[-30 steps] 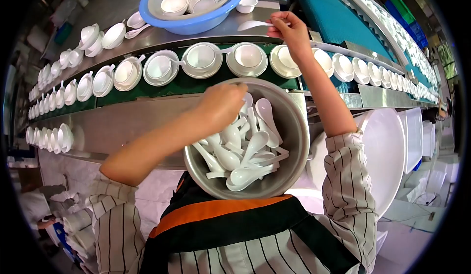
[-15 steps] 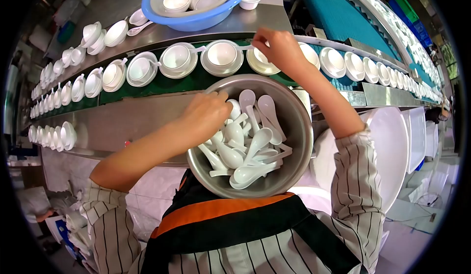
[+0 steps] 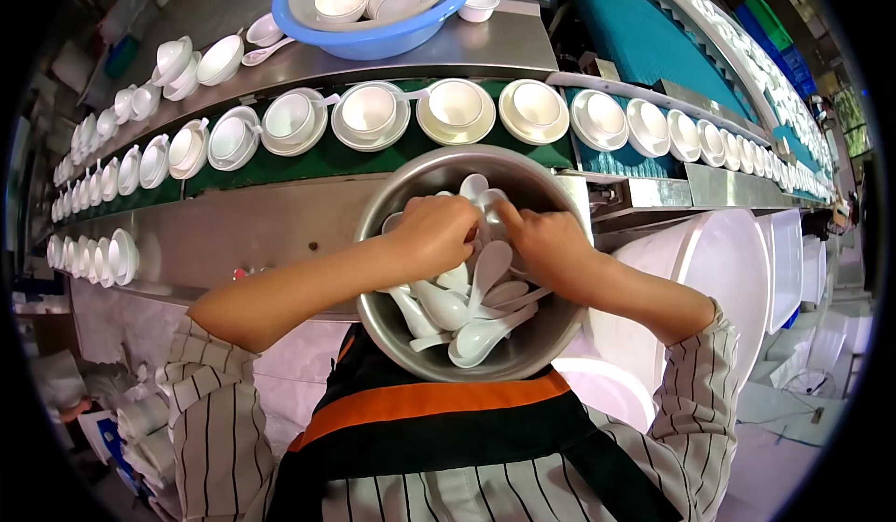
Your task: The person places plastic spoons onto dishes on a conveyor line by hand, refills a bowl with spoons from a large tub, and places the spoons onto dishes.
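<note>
Both hands are over a metal bowl that holds several white spoons. My left hand is closed above the spoons at the bowl's left side; what its fingers hold, if anything, is hidden. My right hand reaches in from the right with its fingers closed on a white spoon near the middle. Behind the bowl, white cups on saucers stand in a row on a green belt. Spoons rest at several cups left of the middle.
A blue basin with white cups and spoons sits on the metal ledge behind the belt. A small white cup stands beside it. Stacked bowls are at the left, large white tubs at the right.
My right hand has come down from the cups into the metal bowl, beside my left hand. The row of cups has shifted to the left.
</note>
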{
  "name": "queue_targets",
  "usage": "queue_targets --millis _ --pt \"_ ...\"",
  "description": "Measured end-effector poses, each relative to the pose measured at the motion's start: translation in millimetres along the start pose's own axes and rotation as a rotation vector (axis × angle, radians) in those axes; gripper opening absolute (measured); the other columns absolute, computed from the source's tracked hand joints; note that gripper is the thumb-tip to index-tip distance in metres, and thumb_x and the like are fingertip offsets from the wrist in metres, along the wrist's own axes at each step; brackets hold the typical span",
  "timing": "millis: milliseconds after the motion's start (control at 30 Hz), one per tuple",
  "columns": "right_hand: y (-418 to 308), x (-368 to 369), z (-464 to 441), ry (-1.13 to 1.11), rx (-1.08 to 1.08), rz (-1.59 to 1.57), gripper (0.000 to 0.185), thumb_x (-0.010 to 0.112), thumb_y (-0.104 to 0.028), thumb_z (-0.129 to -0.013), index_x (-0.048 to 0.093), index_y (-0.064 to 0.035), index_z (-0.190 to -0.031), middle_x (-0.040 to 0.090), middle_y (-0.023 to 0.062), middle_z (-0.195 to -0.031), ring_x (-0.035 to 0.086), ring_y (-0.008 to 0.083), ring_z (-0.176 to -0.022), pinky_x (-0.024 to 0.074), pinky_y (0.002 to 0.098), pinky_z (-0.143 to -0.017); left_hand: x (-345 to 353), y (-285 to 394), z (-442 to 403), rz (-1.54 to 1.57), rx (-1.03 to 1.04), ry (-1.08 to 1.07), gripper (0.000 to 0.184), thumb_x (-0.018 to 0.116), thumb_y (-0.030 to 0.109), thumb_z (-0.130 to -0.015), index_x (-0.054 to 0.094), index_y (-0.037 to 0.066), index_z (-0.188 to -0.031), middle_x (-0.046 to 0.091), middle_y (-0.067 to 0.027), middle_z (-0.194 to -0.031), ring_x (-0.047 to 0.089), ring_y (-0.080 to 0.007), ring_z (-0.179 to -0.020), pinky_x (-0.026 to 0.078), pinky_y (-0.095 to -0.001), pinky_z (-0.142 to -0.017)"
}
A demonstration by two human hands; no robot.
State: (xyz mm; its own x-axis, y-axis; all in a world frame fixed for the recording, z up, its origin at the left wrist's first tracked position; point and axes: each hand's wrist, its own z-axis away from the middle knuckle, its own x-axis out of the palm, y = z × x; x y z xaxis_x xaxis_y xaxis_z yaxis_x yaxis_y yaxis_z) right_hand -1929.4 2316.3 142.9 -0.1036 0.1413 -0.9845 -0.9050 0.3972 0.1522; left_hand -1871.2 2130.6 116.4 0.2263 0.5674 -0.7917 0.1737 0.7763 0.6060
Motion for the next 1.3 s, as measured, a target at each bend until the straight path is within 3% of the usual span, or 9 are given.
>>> queue_targets --millis 300,433,600,733,933,1000,1067,1200,1300 --pt "0 6 -15 -0.024 -0.046 -0.088 0.024 0.058 -0.006 -0.074 0.045 -0.0024 -0.094 0.061 0.0103 -0.072 0.063 0.028 -0.066 0.0484 0.0371 -0.054 -7 10 18 -0.14 0.037 -0.163 0.019 0.068 0.018 -0.07 0.063 0.001 -0.078 0.064 -0.0143 -0.079 0.062 -0.0316 -0.078 0.048 -0.0412 -0.068" --pt "9 -24 -26 0.238 -0.027 -0.448 0.024 0.057 -0.003 -0.074 0.045 -0.0052 -0.095 0.06 0.0116 -0.079 0.061 0.03 -0.075 0.049 0.039 -0.062 6 8 25 -0.246 0.011 -0.08 0.025 0.069 0.021 -0.07 0.061 -0.001 -0.078 0.064 -0.0168 -0.074 0.063 -0.0332 -0.074 0.047 -0.044 -0.065" --pt "75 -46 -92 0.725 -0.031 -0.109 0.011 0.061 -0.008 -0.076 0.062 -0.0085 -0.087 0.061 0.0087 -0.076 0.059 0.0278 -0.076 0.0485 0.0378 -0.061 6 5 39 -0.123 0.013 -0.094 0.021 0.068 0.024 -0.07 0.061 0.004 -0.069 0.063 -0.0145 -0.067 0.063 -0.0322 -0.066 0.047 -0.0425 -0.061" --pt "125 6 -162 0.572 0.146 0.173 0.019 0.054 -0.005 -0.077 0.066 -0.0137 -0.089 0.063 0.0053 -0.083 0.061 0.0259 -0.085 0.0521 0.0384 -0.064 9 7 41 -0.068 -0.022 -0.092 0.024 0.069 0.028 -0.071 0.062 0.005 -0.066 0.063 -0.0131 -0.064 0.063 -0.0306 -0.065 0.048 -0.0412 -0.061" --pt "115 48 -184 0.454 -0.104 -0.062 0.014 0.057 -0.017 -0.082 0.066 -0.0125 -0.092 0.063 0.0056 -0.088 0.059 0.0259 -0.092 0.0512 0.0397 -0.072 3 3 58 -0.019 -0.024 0.11 0.019 0.066 0.025 -0.076 0.063 0.006 -0.074 0.063 -0.0082 -0.068 0.061 -0.032 -0.066 0.046 -0.0428 -0.061" --pt "87 13 -168 0.614 -0.126 -0.131 0.014 0.059 -0.02 -0.081 0.065 -0.0115 -0.091 0.063 0.006 -0.089 0.058 0.0258 -0.094 0.0506 0.0399 -0.072 -12 -3 58 -0.011 -0.012 0.288 0.016 0.064 0.02 -0.078 0.062 0.005 -0.081 0.06 -0.01 -0.08 0.059 -0.0321 -0.075 0.046 -0.0434 -0.064" --pt "55 -27 -143 0.421 -0.097 -0.135 0.014 0.062 -0.019 -0.08 0.062 -0.0082 -0.088 0.061 0.0099 -0.086 0.061 0.028 -0.081 0.0498 0.0394 -0.066 -19 -9 56 -0.084 0.002 0.382 0.015 0.064 0.017 -0.078 0.06 0.004 -0.085 0.058 -0.0113 -0.086 0.058 -0.0311 -0.081 0.046 -0.0432 -0.065" --pt "3 -28 -85 0.184 -0.157 0.013 0.03 0.069 -0.025 -0.074 0.056 -0.0027 -0.09 0.056 0.0115 -0.089 0.061 0.0288 -0.075 0.0513 0.0366 -0.062 -10 -22 53 -0.291 0.102 0.227 0.023 0.063 0.009 -0.074 0.055 0.001 -0.095 0.054 -0.0134 -0.092 0.054 -0.0328 -0.09 0.046 -0.0421 -0.07" --pt "1 -20 -75 0.398 -0.157 -0.28 0.035 0.069 -0.024 -0.074 0.049 -0.003 -0.092 0.052 0.0117 -0.09 0.059 0.0277 -0.08 0.0499 0.0354 -0.061 -25 -5 59 -0.305 0.168 0.177 0.031 0.066 0.009 -0.069 0.052 0.0 -0.096 0.053 -0.0138 -0.095 0.052 -0.0339 -0.093 0.046 -0.042 -0.071"
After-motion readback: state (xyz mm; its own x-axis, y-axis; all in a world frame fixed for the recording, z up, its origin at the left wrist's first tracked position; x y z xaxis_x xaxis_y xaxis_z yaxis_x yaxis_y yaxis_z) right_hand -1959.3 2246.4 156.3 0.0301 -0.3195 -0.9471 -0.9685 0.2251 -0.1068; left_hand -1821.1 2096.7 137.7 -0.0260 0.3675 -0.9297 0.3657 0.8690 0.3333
